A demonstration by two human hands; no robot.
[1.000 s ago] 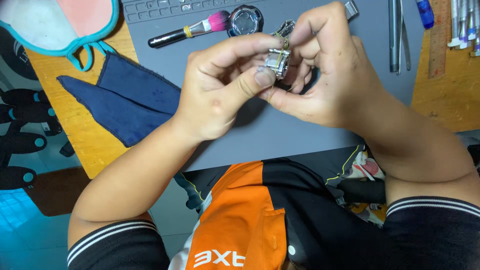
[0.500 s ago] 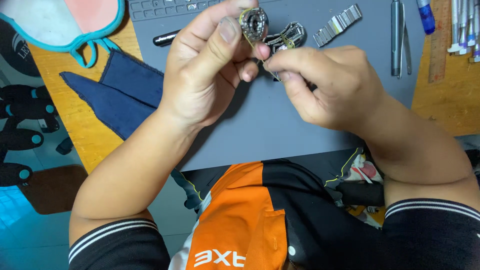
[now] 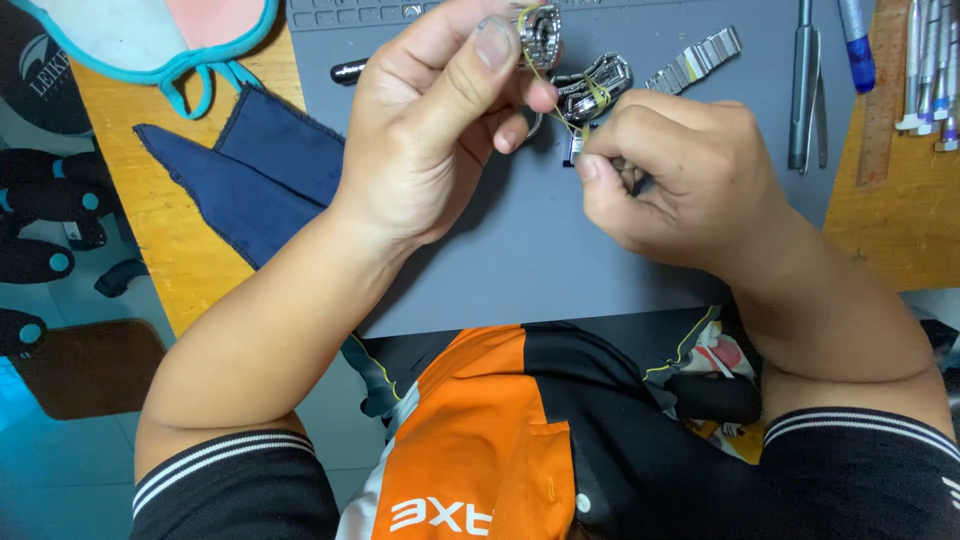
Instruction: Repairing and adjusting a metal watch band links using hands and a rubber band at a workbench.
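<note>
While leaving untouched the dark blue folded cloth (image 3: 240, 190) off the left edge of the grey rubber work mat (image 3: 520, 270), working above the mat's upper middle. Pinching a round silver metal watch case (image 3: 541, 35) between thumb and forefinger of the left hand (image 3: 430, 130), other fingers curled. Pulling taut a thin yellow elastic band (image 3: 556, 92) running from the case past a silver folded bracelet clasp (image 3: 597, 82). Clenching the right hand (image 3: 690, 185), nipping the band's lower end by a small white tag (image 3: 577, 148). Probably risking a snapped band from overpulling, or letting the case slip from so shallow a pinch onto the mat, toward the loose silver link strip (image 3: 695, 62) at its upper right.
</note>
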